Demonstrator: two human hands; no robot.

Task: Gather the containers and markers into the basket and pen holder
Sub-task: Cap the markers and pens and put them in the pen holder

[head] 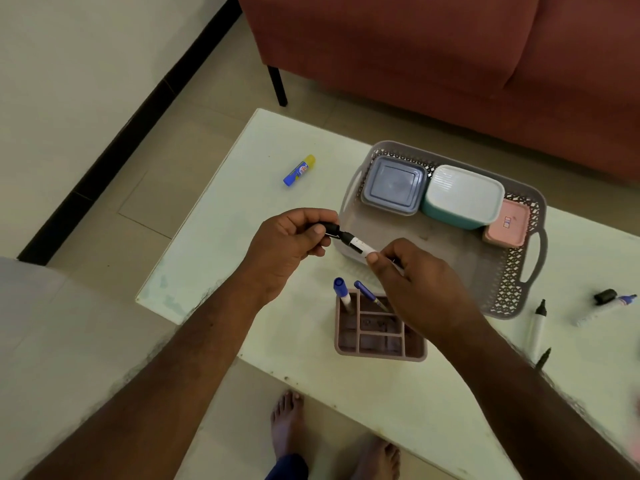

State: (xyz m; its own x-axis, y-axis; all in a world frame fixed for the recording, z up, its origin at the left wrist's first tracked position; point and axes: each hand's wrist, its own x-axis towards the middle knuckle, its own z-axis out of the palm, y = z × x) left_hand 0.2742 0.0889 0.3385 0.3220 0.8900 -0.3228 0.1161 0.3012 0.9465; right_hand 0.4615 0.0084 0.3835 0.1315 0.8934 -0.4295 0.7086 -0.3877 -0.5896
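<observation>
i see the black marker (pixel 356 244) held between both hands above the table, long axis running left-far to right-near. left hand (pixel 294 240) pinches the glossy black cap; right hand (pixel 415 282) curls round the smooth white barrel. ribbed pen holder (pixel 414 353) sits just below, nearer the right hand. perforated basket (pixel 509 289) holds three lidded boxes.

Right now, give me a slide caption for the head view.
Both hands hold a black marker above the basket, left hand on its cap, right hand on its barrel.
</observation>
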